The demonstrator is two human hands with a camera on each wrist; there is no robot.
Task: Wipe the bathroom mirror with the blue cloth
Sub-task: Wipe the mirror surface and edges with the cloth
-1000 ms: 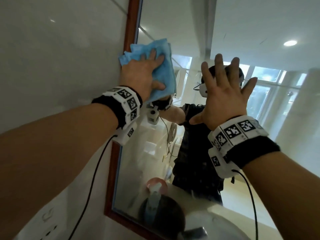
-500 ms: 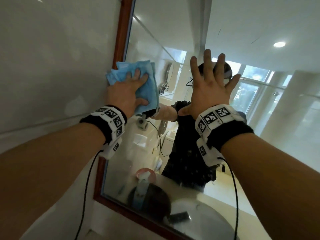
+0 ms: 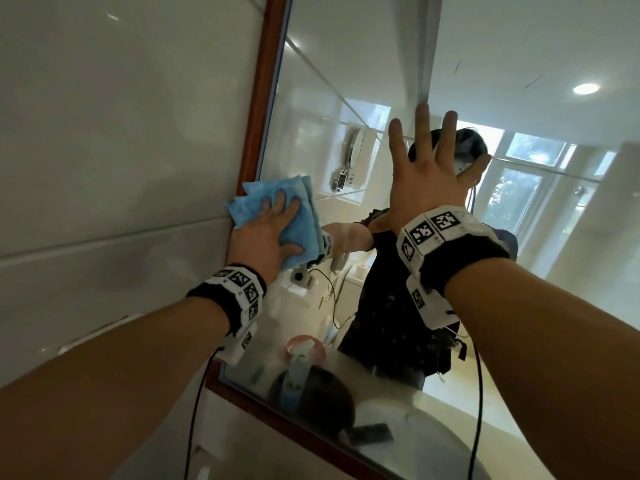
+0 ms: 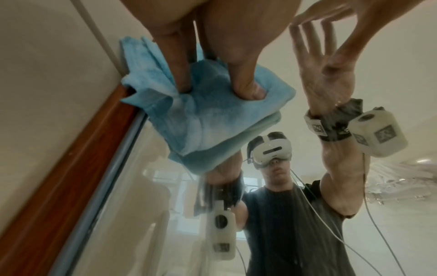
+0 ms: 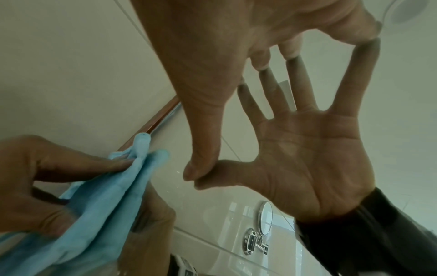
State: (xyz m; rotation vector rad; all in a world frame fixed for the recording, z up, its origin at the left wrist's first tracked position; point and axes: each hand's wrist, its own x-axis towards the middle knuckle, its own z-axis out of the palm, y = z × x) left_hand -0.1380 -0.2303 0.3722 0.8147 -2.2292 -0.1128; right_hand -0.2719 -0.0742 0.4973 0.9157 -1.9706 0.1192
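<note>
**Left hand presses a blue cloth to the mirror's left edge**

Seen from the head camera, a folded blue cloth [image 3: 277, 216] lies flat against the bathroom mirror [image 3: 346, 64], at about 9 o'clock of the glass, overlapping the wooden frame [image 3: 263, 98] on that side. Its long axis runs roughly from 11 o'clock down to 5 o'clock, with loose corners pointing toward 10 o'clock onto the tiled wall [image 3: 121, 133].

The left hand [image 3: 266, 237] covers the lower half of the cloth, at its 6 o'clock. Its grip is flat: fingers [image 4: 243, 82] straight and spread, pushing the cloth into the glass, thumb out toward 3 o'clock along the cloth's lower edge.

The right hand [image 3: 426, 181] is at 3 o'clock of the cloth, well apart from it. Its grip is wide, holding nothing, fingers splayed toward 12 o'clock; the right wrist view shows its fingertips [image 5: 260, 63] and thumb touching the glass, meeting their own reflection.
</note>
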